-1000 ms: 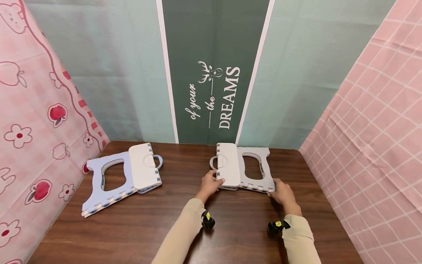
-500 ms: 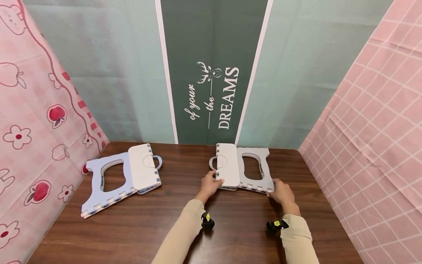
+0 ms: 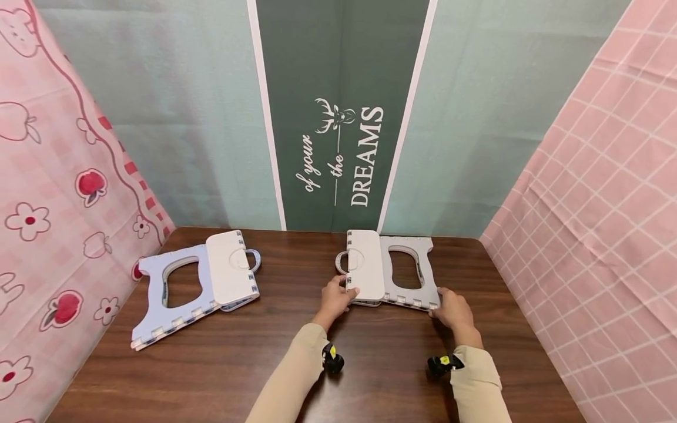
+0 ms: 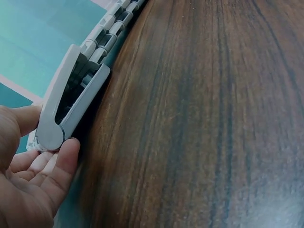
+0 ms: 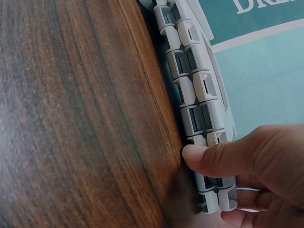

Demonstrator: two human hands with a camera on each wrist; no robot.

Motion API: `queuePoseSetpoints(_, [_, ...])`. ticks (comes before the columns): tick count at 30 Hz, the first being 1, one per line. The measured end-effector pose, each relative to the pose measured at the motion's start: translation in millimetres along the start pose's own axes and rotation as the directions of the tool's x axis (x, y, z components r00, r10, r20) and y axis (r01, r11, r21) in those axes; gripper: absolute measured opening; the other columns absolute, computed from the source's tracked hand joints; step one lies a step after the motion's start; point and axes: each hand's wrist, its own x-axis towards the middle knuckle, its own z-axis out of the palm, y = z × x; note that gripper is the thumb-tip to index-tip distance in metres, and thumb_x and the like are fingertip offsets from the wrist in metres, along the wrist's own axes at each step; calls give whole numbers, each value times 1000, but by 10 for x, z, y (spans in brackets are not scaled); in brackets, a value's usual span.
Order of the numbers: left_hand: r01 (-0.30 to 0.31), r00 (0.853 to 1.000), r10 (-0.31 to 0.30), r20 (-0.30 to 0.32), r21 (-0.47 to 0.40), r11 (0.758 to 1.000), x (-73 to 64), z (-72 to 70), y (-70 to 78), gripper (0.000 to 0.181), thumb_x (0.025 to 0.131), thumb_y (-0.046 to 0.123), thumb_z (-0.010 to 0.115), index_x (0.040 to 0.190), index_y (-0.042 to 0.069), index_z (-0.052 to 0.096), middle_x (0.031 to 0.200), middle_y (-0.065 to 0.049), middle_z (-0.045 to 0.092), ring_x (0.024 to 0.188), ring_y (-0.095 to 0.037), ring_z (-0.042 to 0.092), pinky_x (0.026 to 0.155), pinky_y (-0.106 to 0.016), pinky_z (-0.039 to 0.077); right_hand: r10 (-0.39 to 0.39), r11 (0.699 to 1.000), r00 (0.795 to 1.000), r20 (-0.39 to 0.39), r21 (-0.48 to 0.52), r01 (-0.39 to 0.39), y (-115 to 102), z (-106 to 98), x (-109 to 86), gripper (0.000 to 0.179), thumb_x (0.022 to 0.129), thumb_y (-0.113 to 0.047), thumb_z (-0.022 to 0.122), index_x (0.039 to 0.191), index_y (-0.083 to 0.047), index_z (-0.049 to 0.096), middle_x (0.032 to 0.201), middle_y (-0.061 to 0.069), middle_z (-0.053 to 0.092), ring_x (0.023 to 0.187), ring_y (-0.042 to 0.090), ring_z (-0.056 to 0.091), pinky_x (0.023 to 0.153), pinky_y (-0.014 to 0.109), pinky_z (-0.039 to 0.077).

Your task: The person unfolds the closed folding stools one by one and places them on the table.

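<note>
A folded grey step stool (image 3: 388, 289) with a white top panel lies flat at the back of the table, its small loop handle facing left. My left hand (image 3: 335, 298) grips the panel's near left corner, thumb on top. In the left wrist view the fingers (image 4: 66, 156) of that hand reach under the folded end of the stool (image 4: 51, 124). My right hand (image 3: 453, 308) pinches the near right corner of the leg frame. The right wrist view shows its thumb (image 5: 209, 159) against the hinged edge of the stool (image 5: 192, 85), with other fingers behind it.
A second folded step stool (image 3: 233, 264), blue with a white panel, lies at the left of the brown wooden table (image 3: 238, 364), its handle facing right. Pink cloths hang at both sides. A green curtain (image 3: 338, 59) with lettering hangs behind the table's back edge.
Both hands keep their hold on the grey step stool, which stays in place. Only a very slight shift of the head view shows.
</note>
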Motion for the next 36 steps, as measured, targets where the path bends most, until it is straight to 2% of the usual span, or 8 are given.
queuePoseSetpoints(3, [-10, 1000, 11, -12, 66, 998, -4, 3, 29, 52, 80, 18, 74, 124, -2, 53, 74, -7, 64, 58, -15, 58, 50, -29, 49, 1, 1000, 1000, 6, -3, -1, 9, -11, -1, 68, 69, -12, 79, 126, 10, 49, 115, 34, 53, 97, 48, 54, 73, 54, 44])
queuePoseSetpoints(8, [-32, 998, 40, -47, 162, 986, -18, -41, 98, 51, 78, 21, 75, 119, -3, 56, 78, -8, 64, 76, -24, 58, 67, -35, 47, -6, 1000, 1000, 2, 6, 6, -18, -21, -11, 69, 68, -13, 80, 126, 9, 50, 115, 36, 51, 98, 50, 52, 74, 55, 43])
queuePoseSetpoints(15, [-3, 999, 9, -42, 148, 989, -67, -106, 159, 52, 74, 21, 77, 115, -4, 58, 74, -6, 61, 74, -22, 57, 68, -36, 47, -34, 999, 999, -38, -33, 33, -73, -7, -55, 66, 67, -12, 80, 122, 10, 53, 113, 37, 48, 101, 54, 42, 79, 58, 40])
queuePoseSetpoints(25, [21, 999, -13, -51, 152, 988, -119, -199, 215, 50, 71, 23, 78, 106, -7, 59, 75, -8, 61, 74, -23, 57, 71, -37, 47, -92, 994, 994, -52, -56, 89, -123, 26, -93, 65, 63, -11, 82, 118, 11, 55, 107, 34, 53, 99, 51, 48, 78, 56, 42])
queuePoseSetpoints(36, [34, 997, -25, -70, 135, 990, -197, -305, 258, 41, 68, 20, 77, 96, -2, 58, 70, -4, 60, 67, -17, 54, 65, -33, 45, -110, 992, 993, -30, -59, 108, -206, 29, -179, 66, 62, -14, 83, 118, 10, 57, 107, 32, 58, 96, 49, 53, 75, 55, 43])
